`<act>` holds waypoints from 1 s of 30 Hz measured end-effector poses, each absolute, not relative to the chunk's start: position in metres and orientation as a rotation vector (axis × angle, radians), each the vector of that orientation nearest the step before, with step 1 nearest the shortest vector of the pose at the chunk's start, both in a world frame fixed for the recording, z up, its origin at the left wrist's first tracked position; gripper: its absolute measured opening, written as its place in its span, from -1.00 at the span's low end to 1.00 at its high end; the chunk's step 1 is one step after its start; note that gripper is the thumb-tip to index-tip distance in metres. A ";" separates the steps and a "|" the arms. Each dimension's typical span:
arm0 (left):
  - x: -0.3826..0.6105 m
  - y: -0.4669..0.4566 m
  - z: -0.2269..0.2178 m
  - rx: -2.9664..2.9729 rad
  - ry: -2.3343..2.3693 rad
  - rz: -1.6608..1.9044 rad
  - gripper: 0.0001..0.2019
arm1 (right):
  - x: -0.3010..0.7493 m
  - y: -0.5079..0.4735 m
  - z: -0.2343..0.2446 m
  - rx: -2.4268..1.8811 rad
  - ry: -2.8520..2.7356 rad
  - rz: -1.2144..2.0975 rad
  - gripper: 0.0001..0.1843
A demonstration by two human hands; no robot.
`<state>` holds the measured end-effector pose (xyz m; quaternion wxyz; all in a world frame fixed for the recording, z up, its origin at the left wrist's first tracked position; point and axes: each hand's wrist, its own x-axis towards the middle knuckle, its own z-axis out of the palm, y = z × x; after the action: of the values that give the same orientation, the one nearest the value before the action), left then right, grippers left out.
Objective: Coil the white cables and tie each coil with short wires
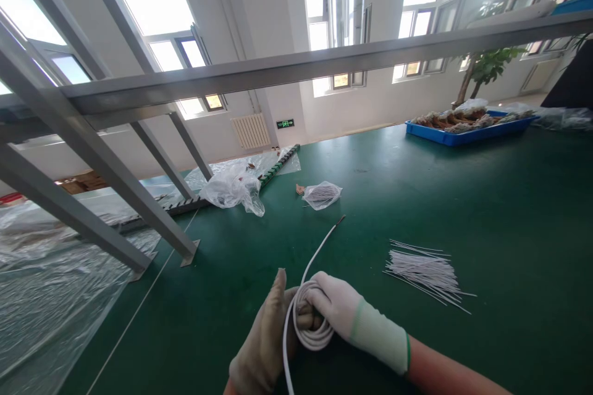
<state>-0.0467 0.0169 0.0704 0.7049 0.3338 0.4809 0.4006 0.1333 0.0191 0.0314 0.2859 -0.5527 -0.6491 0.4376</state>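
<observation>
A white cable (pixel 315 338) is wound into a small coil of several loops low in the head view. One end rises from the coil to a dark tip, and another stretch runs down past the bottom edge. My right hand (pixel 340 307), in a white glove with a green-edged cuff, closes on the coil's upper right. My left hand (pixel 266 333), in a greyer, worn glove, supports the coil from the left; its thumb points up and its curled fingers show through the loops. To the right lies a pile of thin white ties (pixel 425 271).
A clear bag of similar ties (pixel 323 195) lies ahead on the green tabletop (pixel 361 228). Beyond it, a blue tray (pixel 467 136) holds bundled brownish items. Crumpled plastic (pixel 236 188) and metal frame posts (pixel 134 197) stand left, with a crossbar (pixel 296 68) overhead.
</observation>
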 end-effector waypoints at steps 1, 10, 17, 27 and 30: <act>-0.047 0.019 0.070 0.759 1.067 0.863 -0.75 | 0.132 0.020 0.029 -1.497 -1.700 1.162 -0.77; -0.030 0.024 0.046 0.625 0.795 0.849 -0.81 | 0.130 0.035 0.013 -1.596 -1.437 1.119 -0.68; -0.017 0.015 0.057 0.663 1.024 0.841 -0.80 | 0.123 0.025 0.008 -1.663 -1.560 0.971 -0.76; -0.029 0.015 0.073 0.904 1.233 0.810 -0.74 | 0.111 0.018 0.010 -1.792 -1.871 0.711 -0.76; -0.030 0.019 0.081 0.900 1.149 0.768 -0.72 | 0.110 0.019 0.006 -1.820 -1.897 0.645 -0.84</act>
<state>-0.0301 0.0186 0.0809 0.6787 0.4008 0.5116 0.3420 0.1098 0.0187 0.0063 0.2157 -0.6567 -0.6842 0.2325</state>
